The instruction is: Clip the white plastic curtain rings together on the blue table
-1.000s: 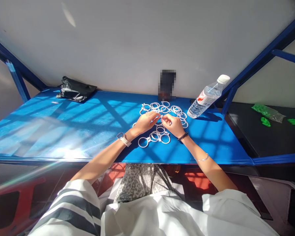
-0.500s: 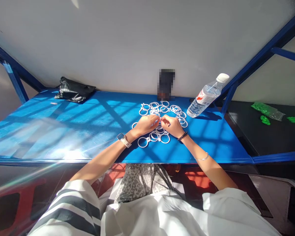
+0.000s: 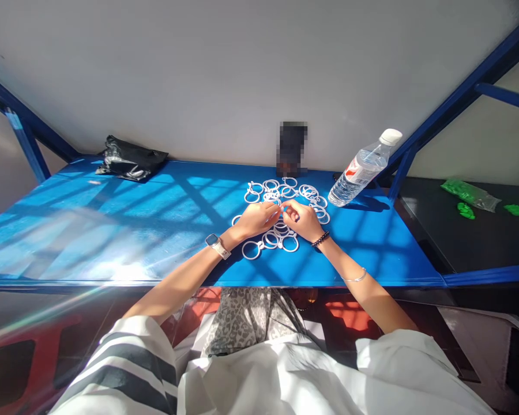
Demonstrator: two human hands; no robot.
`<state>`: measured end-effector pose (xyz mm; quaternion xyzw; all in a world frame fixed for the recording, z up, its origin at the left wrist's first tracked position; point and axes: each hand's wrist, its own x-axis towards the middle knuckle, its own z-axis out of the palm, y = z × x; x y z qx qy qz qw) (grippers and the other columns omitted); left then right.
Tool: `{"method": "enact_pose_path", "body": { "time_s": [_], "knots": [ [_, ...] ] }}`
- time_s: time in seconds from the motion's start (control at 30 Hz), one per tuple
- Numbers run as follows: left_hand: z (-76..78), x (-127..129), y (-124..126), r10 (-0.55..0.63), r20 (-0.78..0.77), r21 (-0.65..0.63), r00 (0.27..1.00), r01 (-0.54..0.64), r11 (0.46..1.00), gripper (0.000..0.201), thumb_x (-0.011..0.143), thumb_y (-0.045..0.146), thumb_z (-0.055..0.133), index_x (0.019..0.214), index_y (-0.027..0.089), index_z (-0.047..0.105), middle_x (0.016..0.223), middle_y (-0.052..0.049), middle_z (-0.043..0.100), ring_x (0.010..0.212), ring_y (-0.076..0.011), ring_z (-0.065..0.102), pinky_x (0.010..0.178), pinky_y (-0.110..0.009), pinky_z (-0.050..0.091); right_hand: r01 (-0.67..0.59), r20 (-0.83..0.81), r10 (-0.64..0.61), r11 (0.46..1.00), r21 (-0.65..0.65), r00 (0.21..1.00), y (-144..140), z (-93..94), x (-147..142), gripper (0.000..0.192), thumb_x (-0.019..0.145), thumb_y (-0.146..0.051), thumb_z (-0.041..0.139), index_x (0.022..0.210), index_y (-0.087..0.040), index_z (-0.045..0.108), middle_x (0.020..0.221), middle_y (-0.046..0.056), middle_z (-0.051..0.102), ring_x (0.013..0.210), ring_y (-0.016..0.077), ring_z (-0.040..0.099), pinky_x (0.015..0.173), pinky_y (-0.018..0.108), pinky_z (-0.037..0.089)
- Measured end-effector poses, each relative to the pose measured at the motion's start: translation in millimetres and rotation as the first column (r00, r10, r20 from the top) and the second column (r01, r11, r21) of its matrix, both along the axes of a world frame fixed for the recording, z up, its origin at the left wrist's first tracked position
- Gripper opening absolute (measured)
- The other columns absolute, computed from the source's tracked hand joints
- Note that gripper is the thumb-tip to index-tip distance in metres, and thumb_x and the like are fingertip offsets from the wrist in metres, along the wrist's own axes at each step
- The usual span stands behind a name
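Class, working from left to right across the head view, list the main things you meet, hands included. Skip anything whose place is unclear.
Black plastic bag → wristwatch → left hand → right hand → water bottle → clear bag with green contents.

Thin white rings (image 3: 280, 244) with small tabs (several overlapping) lie scattered on the blue table (image 3: 185, 213).

No legible text, bottle label (image 3: 355, 172) included

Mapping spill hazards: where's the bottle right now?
Head view: the bottle stands right of centre on the blue table, just right of the white rings, beyond the right hand.
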<state>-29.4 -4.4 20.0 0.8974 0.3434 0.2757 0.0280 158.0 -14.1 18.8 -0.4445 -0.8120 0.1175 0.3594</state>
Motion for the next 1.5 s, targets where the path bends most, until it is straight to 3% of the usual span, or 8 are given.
{"method": "enact_pose_path", "body": {
  "time_s": [0.4, 0.8, 1.13, 1.5],
  "knots": [
    [-1.0, 2.7, -0.6, 0.023, -0.03, 0.024, 0.999, -0.022, 0.999, 0.029, 0.095, 0.03, 0.038, 0.077, 0.016, 0.055, 0.068, -0.003, 0.059, 0.057, -0.0126, 0.052, 0.051, -0.025, 0.03, 0.002, -0.018, -0.001, 0.999, 0.037, 1.0, -0.5, 2.2, 0.2, 0.014, 0.074, -0.015, 0.053, 0.083, -0.019, 0.061, 0.057, -0.003, 0.052, 0.052, 0.0132, 0.05, 0.055, 0.025, 0.041],
    [-1.4, 1.3, 0.4, 0.004, -0.024, 0.044, 1.0, -0.003, 0.999, 0.025, 0.095, 0.028, 0.04, 0.082, 0.016, 0.058, 0.072, -0.003, 0.062, 0.061, -0.0127, 0.055, 0.053, -0.024, 0.032, -0.04, -0.139, 0.027, 0.995, -0.093, 0.99, 2.0, 3.0, 2.5, 0.001, 0.073, -0.021, 0.054, 0.073, -0.02, 0.054, 0.06, -0.002, 0.055, 0.054, 0.0136, 0.052, 0.054, 0.026, 0.041],
    [-0.2, 1.9, 0.1, 0.039, -0.047, 0.032, 0.998, -0.038, 0.999, 0.027, 0.096, 0.03, 0.04, 0.083, 0.016, 0.059, 0.073, -0.003, 0.063, 0.061, -0.0131, 0.055, 0.054, -0.024, 0.033, -0.174, -0.395, 0.052, 0.944, -0.279, 0.917, 7.0, -0.3, 3.7, 0.007, 0.075, -0.027, 0.056, 0.077, -0.02, 0.057, 0.076, 0.002, 0.062, 0.07, 0.017, 0.06, 0.063, 0.03, 0.049],
    [1.1, -1.3, 2.4, 0.059, -0.045, 0.042, 0.997, -0.057, 0.997, 0.026, 0.097, 0.03, 0.039, 0.095, 0.016, 0.061, 0.084, -0.006, 0.068, 0.066, -0.0145, 0.062, 0.052, -0.024, 0.036, -0.214, -0.42, 0.072, 0.928, -0.304, 0.905, 7.1, 4.9, 2.9, 0.016, 0.077, -0.036, 0.061, 0.079, -0.021, 0.056, 0.081, 0.002, 0.06, 0.074, 0.0165, 0.058, 0.068, 0.031, 0.049]
  ]
}}
